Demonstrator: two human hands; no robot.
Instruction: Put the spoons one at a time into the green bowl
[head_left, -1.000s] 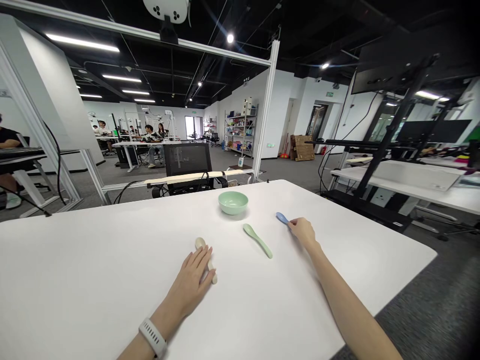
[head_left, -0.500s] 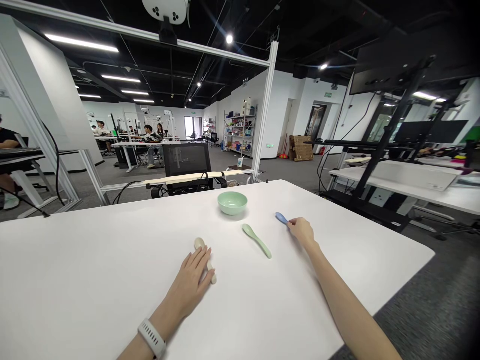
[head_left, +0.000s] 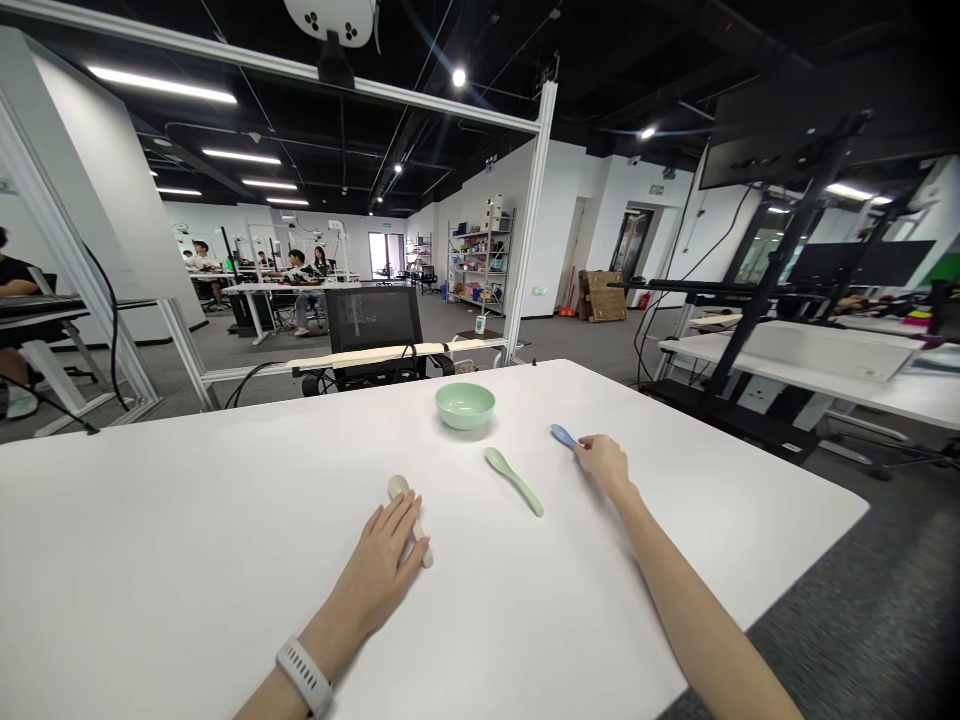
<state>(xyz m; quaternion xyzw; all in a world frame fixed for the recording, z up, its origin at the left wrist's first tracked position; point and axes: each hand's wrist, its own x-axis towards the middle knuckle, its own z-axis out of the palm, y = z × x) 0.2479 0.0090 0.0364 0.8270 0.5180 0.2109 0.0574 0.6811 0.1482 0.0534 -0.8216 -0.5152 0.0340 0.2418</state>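
On the white table, my left hand lies over the handle of a beige spoon. Its fingers are stretched out flat across the handle, with the thumb apart near the handle's end. My right hand is closed on the handle of a blue spoon, whose bowl points toward the far left. The fingers hide most of that handle. Between the hands lies a light green spoon, touched by neither. Beyond it a green bowl stands upright.
Behind the table are a metal frame and a black mesh chair. A black stand rises at the right beside another white table. Several people sit at desks in the left background.
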